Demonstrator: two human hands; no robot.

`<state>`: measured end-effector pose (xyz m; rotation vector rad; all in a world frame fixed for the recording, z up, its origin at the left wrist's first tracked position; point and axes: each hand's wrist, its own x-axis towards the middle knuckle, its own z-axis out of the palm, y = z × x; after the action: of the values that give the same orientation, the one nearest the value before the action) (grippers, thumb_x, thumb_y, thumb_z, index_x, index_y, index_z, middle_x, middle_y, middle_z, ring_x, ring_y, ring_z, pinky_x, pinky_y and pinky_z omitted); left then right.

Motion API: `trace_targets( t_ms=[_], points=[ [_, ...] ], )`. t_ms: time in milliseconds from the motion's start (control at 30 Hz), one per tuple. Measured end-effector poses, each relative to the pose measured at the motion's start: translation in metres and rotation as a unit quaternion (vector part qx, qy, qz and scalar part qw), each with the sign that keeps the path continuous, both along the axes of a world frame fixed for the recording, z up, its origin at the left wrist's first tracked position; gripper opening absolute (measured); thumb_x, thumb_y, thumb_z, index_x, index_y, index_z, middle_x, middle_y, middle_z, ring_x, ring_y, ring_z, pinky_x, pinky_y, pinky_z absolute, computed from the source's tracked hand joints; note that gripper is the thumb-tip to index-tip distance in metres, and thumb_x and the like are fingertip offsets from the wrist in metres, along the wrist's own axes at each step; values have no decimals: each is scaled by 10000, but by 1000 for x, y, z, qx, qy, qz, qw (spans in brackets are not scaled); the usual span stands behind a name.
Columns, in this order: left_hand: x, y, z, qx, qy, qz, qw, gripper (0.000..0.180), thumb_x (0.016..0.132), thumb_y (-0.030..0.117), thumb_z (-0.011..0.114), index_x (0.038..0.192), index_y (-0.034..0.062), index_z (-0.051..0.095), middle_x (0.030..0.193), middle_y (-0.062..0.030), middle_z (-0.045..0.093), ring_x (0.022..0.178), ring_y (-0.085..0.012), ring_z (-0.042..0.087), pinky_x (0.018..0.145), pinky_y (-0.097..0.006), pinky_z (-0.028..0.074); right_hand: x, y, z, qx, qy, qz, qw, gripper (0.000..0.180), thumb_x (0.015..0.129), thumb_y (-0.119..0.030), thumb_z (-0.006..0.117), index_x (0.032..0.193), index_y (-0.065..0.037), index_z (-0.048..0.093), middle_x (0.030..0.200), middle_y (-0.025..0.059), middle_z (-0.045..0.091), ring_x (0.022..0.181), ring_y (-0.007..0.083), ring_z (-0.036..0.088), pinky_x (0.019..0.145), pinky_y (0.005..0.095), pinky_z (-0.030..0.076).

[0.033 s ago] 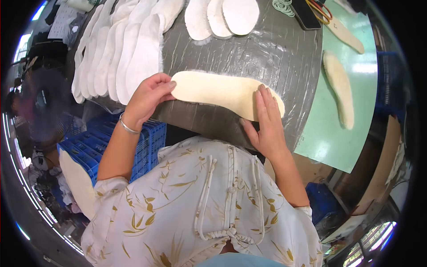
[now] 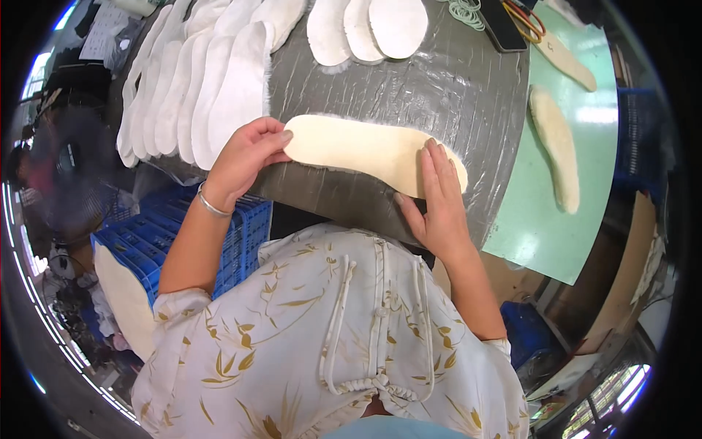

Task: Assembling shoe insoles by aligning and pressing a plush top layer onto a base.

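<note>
A cream fleecy insole (image 2: 358, 150) lies lengthwise on the grey work surface (image 2: 453, 80), close to its near edge. My left hand (image 2: 245, 157) grips the insole's left end, thumb and fingers curled around it. My right hand (image 2: 437, 197) lies flat on the right end with fingers stretched out, pressing it onto the surface. A thin bracelet circles my left wrist.
An overlapping row of white insoles (image 2: 205, 80) fills the surface's left side, and three more (image 2: 365, 25) lie at the far edge. A green mat (image 2: 578, 212) on the right carries two fleecy insoles (image 2: 556, 146). Blue crates (image 2: 234, 234) stand below left, beside another insole (image 2: 124, 296).
</note>
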<state>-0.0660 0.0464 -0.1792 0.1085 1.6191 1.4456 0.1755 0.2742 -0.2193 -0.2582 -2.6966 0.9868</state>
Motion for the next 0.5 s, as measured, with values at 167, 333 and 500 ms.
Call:
trace_targets(
  t_ms=[167,333,500],
  points=[
    [3,-1,-4,-19,35,14,999,197,920,205,689,988,29,632,948,-35,663,834,-92,638,762,-227,543,-3,-8,0,57,-18,-14,998,733,865,-222,719,1441,63,368,1513,261,352,1406,429,339,1152,508,284],
    [3,2,-14,-33,68,29,997,196,896,176,703,954,-4,651,885,-51,670,756,-96,642,656,-215,550,-3,-12,-2,71,-47,-28,996,716,901,-258,680,1453,62,356,1525,250,342,1431,413,298,1171,491,248],
    [0,-1,-31,-40,104,20,994,198,901,184,707,956,0,656,882,-46,673,765,-93,646,660,-217,552,-4,-13,-3,86,-48,-24,995,703,906,-254,674,1445,71,360,1521,252,347,1429,421,300,1166,487,256]
  ],
)
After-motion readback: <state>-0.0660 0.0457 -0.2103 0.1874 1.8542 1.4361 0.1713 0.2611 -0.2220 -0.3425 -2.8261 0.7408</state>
